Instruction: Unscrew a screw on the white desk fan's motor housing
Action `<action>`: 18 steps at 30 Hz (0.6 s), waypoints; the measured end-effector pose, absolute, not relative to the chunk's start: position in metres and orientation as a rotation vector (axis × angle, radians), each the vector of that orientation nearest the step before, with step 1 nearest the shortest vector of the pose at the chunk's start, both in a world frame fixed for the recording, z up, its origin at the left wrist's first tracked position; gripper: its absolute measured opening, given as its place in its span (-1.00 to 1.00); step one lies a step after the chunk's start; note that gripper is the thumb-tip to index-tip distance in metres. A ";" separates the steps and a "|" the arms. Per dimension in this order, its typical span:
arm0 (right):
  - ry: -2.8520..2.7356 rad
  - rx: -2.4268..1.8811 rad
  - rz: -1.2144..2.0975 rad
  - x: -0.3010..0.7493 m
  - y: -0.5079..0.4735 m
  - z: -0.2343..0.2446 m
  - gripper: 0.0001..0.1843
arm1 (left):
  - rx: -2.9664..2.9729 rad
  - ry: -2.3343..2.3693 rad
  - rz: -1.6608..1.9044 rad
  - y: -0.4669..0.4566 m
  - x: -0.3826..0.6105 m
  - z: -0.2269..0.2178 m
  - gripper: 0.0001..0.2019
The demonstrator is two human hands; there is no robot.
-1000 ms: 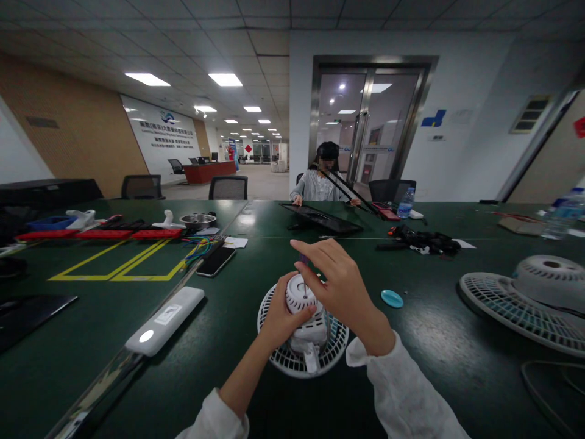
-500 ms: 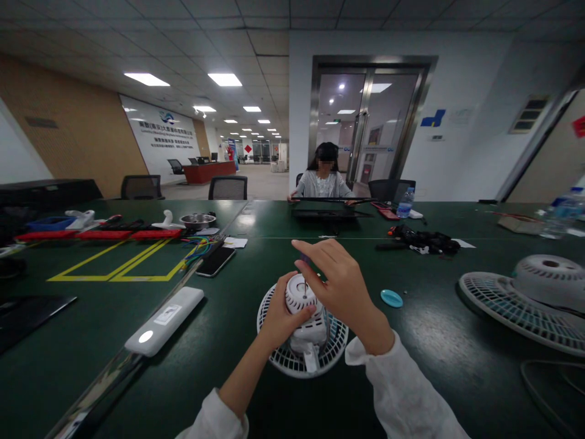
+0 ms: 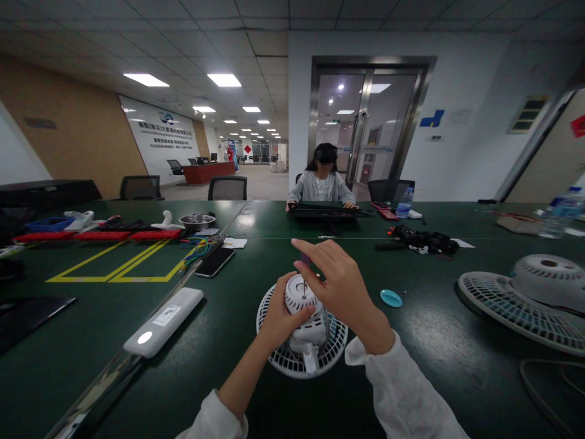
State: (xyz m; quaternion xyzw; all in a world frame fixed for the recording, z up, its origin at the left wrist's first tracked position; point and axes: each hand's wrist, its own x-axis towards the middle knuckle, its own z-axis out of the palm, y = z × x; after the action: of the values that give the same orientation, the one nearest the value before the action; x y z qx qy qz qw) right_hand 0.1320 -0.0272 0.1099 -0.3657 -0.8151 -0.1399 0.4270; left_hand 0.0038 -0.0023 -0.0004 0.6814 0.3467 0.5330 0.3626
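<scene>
A small white fan point(image 3: 299, 341) lies grille-down on the dark green table point(image 3: 228, 341), its round motor housing facing up. My left hand point(image 3: 278, 320) is closed around the left side of that housing. My right hand point(image 3: 340, 286) pinches a small screwdriver point(image 3: 304, 274) with a purple handle, whose thin shaft stands upright with its tip in the top of the housing. A small blue round cap point(image 3: 392, 298) lies on the table to the right of my right hand.
A white remote-like device point(image 3: 164, 320) and a black phone point(image 3: 214, 261) lie to the left. A larger white fan point(image 3: 525, 299) lies at the right. A person point(image 3: 322, 180) sits across the table over a black flat panel point(image 3: 329, 213). Red strips, a metal bowl point(image 3: 197, 220) and yellow floor-tape lines are far left.
The person across the table has lowered the black panel flat onto the table. My hands and the screwdriver have stayed on the fan housing almost unmoved.
</scene>
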 end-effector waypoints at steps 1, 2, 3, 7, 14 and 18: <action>-2.038 -0.928 -0.358 0.132 -0.027 0.110 -0.68 | 1.752 0.887 1.372 -0.002 0.004 0.000 -0.39; -2.041 -0.943 -0.358 0.131 -0.027 0.110 -0.69 | 1.752 0.883 1.371 -0.002 0.004 0.000 -0.40; -2.044 -0.954 -0.348 0.131 -0.027 0.111 -0.69 | 1.754 0.882 1.371 -0.002 0.004 0.000 -0.41; -2.047 -0.912 -0.260 0.132 -0.032 0.115 -0.66 | 1.762 0.900 1.369 -0.003 0.004 0.003 -0.40; -2.054 -0.859 -0.246 0.134 -0.031 0.113 -0.64 | 1.764 0.913 1.362 -0.002 0.004 0.002 -0.38; -2.053 -0.928 -0.312 0.131 -0.028 0.110 -0.70 | 1.763 0.877 1.371 -0.002 0.004 0.000 -0.40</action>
State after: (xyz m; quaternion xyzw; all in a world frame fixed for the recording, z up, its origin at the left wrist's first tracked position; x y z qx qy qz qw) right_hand 0.1305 -0.0281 0.1097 -0.3704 -0.8191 -0.1246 0.4200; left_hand 0.0045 -0.0018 0.0004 0.6848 0.3405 0.5326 0.3627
